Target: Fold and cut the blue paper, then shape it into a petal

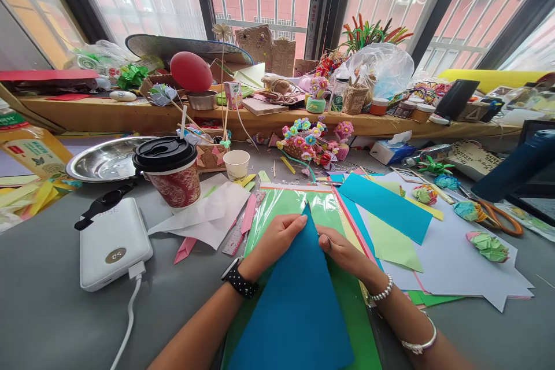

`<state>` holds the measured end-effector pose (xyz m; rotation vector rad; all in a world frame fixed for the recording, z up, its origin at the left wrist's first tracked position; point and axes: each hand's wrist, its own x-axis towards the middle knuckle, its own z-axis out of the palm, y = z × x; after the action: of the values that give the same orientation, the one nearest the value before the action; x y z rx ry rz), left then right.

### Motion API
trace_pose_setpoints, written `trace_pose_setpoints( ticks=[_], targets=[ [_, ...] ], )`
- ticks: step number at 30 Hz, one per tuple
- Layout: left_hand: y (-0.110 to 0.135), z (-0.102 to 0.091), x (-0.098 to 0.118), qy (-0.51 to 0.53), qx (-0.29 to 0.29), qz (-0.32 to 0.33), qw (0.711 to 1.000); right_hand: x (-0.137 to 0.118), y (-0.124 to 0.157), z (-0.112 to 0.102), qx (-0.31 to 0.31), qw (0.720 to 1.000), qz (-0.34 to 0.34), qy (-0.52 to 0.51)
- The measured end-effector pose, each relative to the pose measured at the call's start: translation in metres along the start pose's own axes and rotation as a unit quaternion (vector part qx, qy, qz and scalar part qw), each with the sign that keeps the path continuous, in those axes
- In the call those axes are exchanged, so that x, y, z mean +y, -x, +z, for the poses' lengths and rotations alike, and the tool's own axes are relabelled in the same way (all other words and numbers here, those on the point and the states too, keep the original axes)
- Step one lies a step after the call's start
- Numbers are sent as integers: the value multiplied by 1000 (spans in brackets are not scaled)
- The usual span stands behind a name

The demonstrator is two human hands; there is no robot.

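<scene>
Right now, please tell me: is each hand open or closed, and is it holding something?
Left hand: closed, holding the blue paper near its tip.
Right hand: fingers curled at the paper's right edge; what it holds cannot be told.

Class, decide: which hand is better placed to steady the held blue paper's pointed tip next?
Probably the left hand: its thumb lies just below the tip of the held blue paper. The right hand is lower, by the paper's right edge.

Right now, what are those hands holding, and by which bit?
The left hand pinches the blue paper near its pointed top. The right hand is by the paper's right edge; what it grips, if anything, is hidden.
</scene>
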<state>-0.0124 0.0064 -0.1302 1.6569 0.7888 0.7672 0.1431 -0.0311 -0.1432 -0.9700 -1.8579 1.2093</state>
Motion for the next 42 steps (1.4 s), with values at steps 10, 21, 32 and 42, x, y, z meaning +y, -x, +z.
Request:
trace_pose_setpoints(
  ticks=[10,21,32,42],
  targets=[
    [0,0,-1,-3,2,-3,1000,-2,0,-1,-1,1000,-2,-3],
    [0,0,0,-7,4,-2,1000,-4,0,-1,4,1000,-6,4],
    [0,-5,1,-24,21,1,1000,2,-2,-6,75,997,4,-34],
    [-3,-12,1,-66,61,17,996,0,0,-6,95,994,42,36]
  ],
)
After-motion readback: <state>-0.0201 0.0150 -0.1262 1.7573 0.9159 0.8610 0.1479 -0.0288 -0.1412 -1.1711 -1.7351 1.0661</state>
